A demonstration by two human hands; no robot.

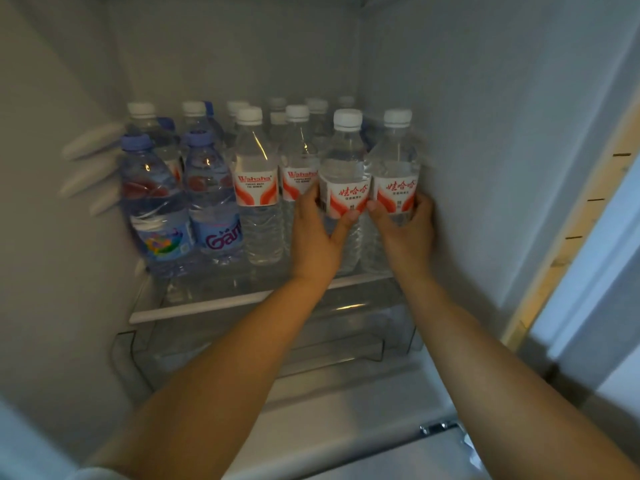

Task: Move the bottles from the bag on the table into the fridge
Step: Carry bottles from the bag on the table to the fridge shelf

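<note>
Both arms reach into the open fridge (485, 98), each hand wrapped around its own bottle at the right end of the front row on the glass shelf (194, 306). The left hand (317, 233) grips a clear white-capped bottle (344, 174) low on its red-and-white label, thumb across the front and fingers curled behind. The right hand (405, 226) clasps the neighbouring bottle (396, 168) the same way — this one stands in the shelf's front right corner, just beside the fridge's right wall. The 2 held bottles stand upright and touch each other, and their bases appear to sit at the shelf's front edge, though the hands hide part of them. To their left along the front edge stand 2 more clear bottles with Wahaha labels (256, 188), then 2 blue-tinted bottles with blue caps (156, 209) at the front left corner, close to the left wall. Behind this row more white-capped and blue-capped bottles (194, 112) fill the shelf back toward the rear wall, upright and packed close. Below the shelf's front edge sits a clear plastic drawer (277, 344) — what it holds cannot be told.
</note>
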